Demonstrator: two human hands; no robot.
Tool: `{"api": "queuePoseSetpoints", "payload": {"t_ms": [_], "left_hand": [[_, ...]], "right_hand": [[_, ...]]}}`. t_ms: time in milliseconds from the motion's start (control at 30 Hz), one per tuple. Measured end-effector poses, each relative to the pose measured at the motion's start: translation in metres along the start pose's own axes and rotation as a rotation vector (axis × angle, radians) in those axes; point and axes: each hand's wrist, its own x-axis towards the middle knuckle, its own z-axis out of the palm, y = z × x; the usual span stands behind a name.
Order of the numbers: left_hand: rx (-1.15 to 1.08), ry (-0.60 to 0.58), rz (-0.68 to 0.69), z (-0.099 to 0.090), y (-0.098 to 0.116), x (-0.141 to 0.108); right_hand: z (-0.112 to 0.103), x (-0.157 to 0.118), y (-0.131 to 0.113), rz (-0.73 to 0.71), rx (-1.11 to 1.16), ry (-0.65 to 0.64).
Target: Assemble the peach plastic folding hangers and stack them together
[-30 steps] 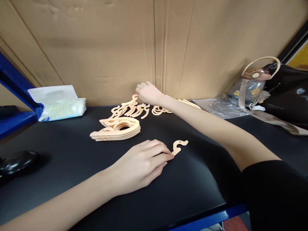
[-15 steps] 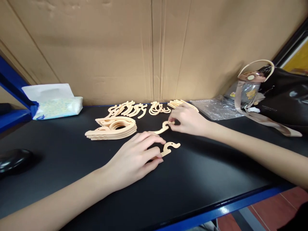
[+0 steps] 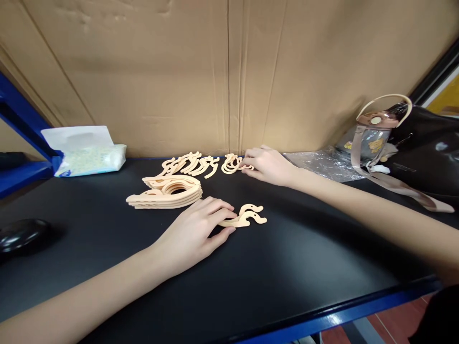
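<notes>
Two beige plastic hanger arms [image 3: 251,216], curved with a small hole near the end, lie side by side on the black table. My left hand [image 3: 201,234] holds them at their left ends, thumb in front and fingers behind; those ends are hidden beneath it. Farther back, my right hand [image 3: 268,165] reaches into a small pile of beige hooks [image 3: 230,165], its fingertips bent down on a hook at the pile's right side. Left of the hooks lie several loose hanger arms [image 3: 190,163]. A stack of folded beige hangers [image 3: 167,192] sits just behind my left hand.
A tissue pack [image 3: 89,155] stands at the back left, with a black mouse [image 3: 23,236] nearer. At the right are a clear plastic bag [image 3: 322,165], a strapped water bottle [image 3: 375,136] and a black bag [image 3: 430,148]. A cardboard wall [image 3: 161,86] closes the back.
My right hand has let go of the second hanger arm and moved back to the hooks. That arm now lies against the first one, under my left fingers.
</notes>
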Motion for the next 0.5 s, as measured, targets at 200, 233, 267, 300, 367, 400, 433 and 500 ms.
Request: {"api": "queuePoseSetpoints", "payload": {"t_ms": [200,233,267,300,367,400,433,500], "left_hand": [[-0.052,0.022,0.037,-0.001,0.001,-0.001],[-0.055,0.025,0.047,-0.001,0.001,-0.001],[-0.057,0.029,0.056,-0.001,0.001,0.0],[-0.057,0.032,0.062,-0.001,0.001,0.0],[-0.054,0.035,0.069,-0.001,0.001,0.0],[-0.048,0.035,0.07,-0.001,0.001,0.0],[-0.039,0.035,0.071,-0.001,0.001,0.0],[-0.014,0.034,0.074,-0.001,0.002,0.001]], "right_hand": [[0.02,0.019,0.007,-0.086,-0.089,-0.051],[0.021,0.02,0.007,-0.099,-0.096,-0.05],[0.022,0.021,0.006,-0.111,-0.109,-0.047],[0.023,0.022,0.006,-0.125,-0.126,-0.043],[0.025,0.024,0.007,-0.155,-0.165,-0.036],[0.026,0.025,0.008,-0.166,-0.184,-0.034],[0.027,0.026,0.009,-0.171,-0.198,-0.029],[0.028,0.026,0.012,-0.166,-0.209,-0.01]]}}
